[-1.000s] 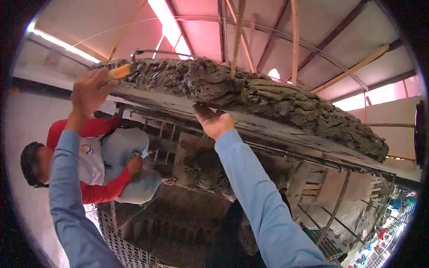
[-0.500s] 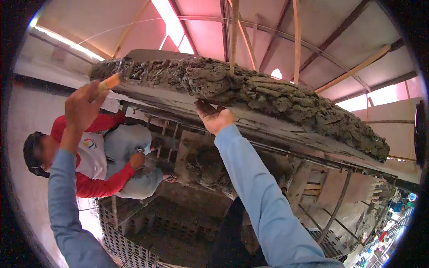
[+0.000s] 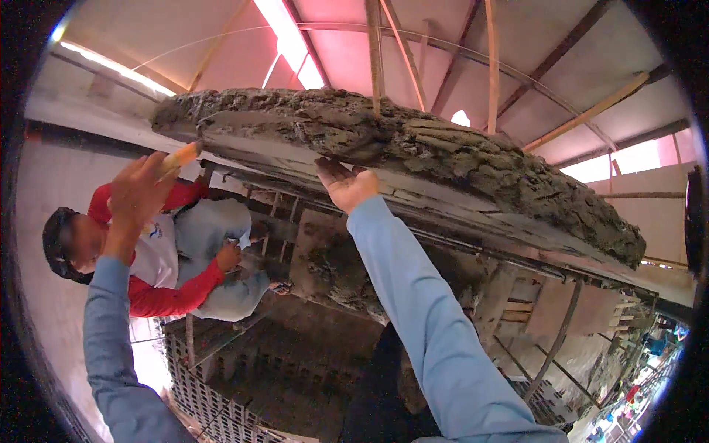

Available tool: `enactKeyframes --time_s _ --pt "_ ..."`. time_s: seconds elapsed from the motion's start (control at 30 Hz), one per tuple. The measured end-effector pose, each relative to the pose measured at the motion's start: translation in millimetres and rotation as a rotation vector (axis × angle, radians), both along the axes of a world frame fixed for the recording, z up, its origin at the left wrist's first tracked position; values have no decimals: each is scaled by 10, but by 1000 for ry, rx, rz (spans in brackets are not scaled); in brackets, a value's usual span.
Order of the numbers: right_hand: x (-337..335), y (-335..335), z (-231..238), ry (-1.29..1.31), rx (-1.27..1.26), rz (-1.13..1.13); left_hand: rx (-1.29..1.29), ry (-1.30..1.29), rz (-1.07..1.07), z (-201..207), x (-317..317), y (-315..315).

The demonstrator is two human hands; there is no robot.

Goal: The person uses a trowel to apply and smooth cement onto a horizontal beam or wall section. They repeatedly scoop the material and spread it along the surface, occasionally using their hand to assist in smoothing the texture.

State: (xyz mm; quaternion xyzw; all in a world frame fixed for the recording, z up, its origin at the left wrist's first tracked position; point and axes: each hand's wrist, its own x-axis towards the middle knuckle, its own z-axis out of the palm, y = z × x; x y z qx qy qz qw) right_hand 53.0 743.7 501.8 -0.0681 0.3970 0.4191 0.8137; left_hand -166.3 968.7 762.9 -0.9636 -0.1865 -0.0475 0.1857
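My left hand [image 3: 136, 192] is closed around the yellow-orange wooden handle [image 3: 181, 156] of what looks like a trowel. Its grey blade is hard to make out against the mortar. Ahead of both hands runs a long band of rough, wet grey mortar [image 3: 458, 155] with a smoother lower edge. Palm up, my right hand [image 3: 351, 186] reaches to the underside of this band near its middle. Its fingers are stretched out, fingertips at or touching the lower edge, and nothing shows in the palm.
At the left a person in a red-sleeved shirt and dark cap [image 3: 65, 244] sits close to my left arm. Below are a mortar-smeared board [image 3: 332, 258], poles and perforated blocks [image 3: 214, 395]. Wooden posts [image 3: 492, 66] rise behind the band to the sloped roof.
My left hand has come down with the trowel, from the band's top toward its face. My right hand has shifted slightly left along the lower edge.
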Motion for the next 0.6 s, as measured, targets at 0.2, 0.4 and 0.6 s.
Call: enactKeyframes --time_s 0.2,0.4,0.6 --pt "-50 -208 -128 55 -13 74 -3 -81 -190 66 -109 -314" --pt "-79 -221 -358 94 77 46 -20 -67 -282 -127 460 -654" --pt "-49 -267 -113 113 71 2 -31 -54 -273 -42 496 -858"
